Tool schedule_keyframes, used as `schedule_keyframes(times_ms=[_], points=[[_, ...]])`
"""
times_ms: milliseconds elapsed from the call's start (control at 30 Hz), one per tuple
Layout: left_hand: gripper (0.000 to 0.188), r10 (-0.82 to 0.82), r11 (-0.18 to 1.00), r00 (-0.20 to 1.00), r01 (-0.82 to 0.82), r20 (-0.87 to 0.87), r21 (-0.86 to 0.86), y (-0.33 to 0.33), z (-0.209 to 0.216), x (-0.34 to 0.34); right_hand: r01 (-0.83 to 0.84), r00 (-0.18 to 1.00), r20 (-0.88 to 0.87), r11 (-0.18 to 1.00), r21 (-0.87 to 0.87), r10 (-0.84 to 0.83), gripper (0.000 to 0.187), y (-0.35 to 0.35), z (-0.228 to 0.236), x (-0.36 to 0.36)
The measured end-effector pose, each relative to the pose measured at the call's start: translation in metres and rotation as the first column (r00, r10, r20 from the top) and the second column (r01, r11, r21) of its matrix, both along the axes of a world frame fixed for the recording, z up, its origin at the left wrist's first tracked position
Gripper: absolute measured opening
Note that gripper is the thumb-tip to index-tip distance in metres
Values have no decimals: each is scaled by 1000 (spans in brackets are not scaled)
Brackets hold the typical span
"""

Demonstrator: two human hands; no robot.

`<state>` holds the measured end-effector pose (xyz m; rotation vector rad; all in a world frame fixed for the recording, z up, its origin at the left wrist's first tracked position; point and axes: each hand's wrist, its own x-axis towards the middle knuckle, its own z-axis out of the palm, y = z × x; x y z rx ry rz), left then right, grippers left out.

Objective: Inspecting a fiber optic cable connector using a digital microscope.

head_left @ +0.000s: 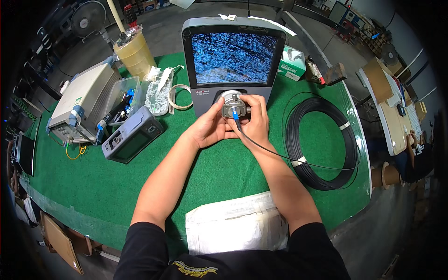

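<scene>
A grey fibre inspection microscope (205,94) with a large screen (233,56) stands upright at the far middle of the table. Its screen is filled with a grainy blue and black pattern. On its front is a round metal connector holder (227,110), and a blue fibre connector (235,114) sits in the centre of it. My left hand (207,128) is closed round the holder's left side, thumb at the upper edge. From the right, my right hand (255,122) wraps the other side; some fingertips are hidden. Out of the connector a thin black cable (262,147) runs rightward.
A black cable coil (295,135) tied with white tape lies at right. Left are a handheld meter (133,135), a bench instrument (80,95), a clear bin (122,88), and a tape ring (171,99). White wrapped sheeting (237,228) lies close to me; a green-white box (292,63) stands behind.
</scene>
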<state>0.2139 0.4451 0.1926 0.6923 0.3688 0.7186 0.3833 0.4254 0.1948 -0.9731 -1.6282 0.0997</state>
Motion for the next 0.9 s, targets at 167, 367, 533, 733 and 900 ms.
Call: schedule_keyframes(times_ms=[167,367,533,733,900], points=[[60,228,945,623,43,-748,323,-3,59,-22,1,1000,26,1000,-1,-1,60,1,-4,4],[19,917,208,357,-54,-176,977,-21,76,5,-2,1000,20,1000,-12,2,62,-1,1,0],[17,925,146,365,-81,-107,986,-15,63,21,-5,1000,12,1000,-11,5,63,0,-3,0],[14,891,326,388,-193,-233,925,-19,70,26,-11,1000,16,1000,-2,11,64,2,-5,3],[17,903,326,355,-203,-241,923,-18,72,28,-7,1000,15,1000,1,7,63,1,-1,4]])
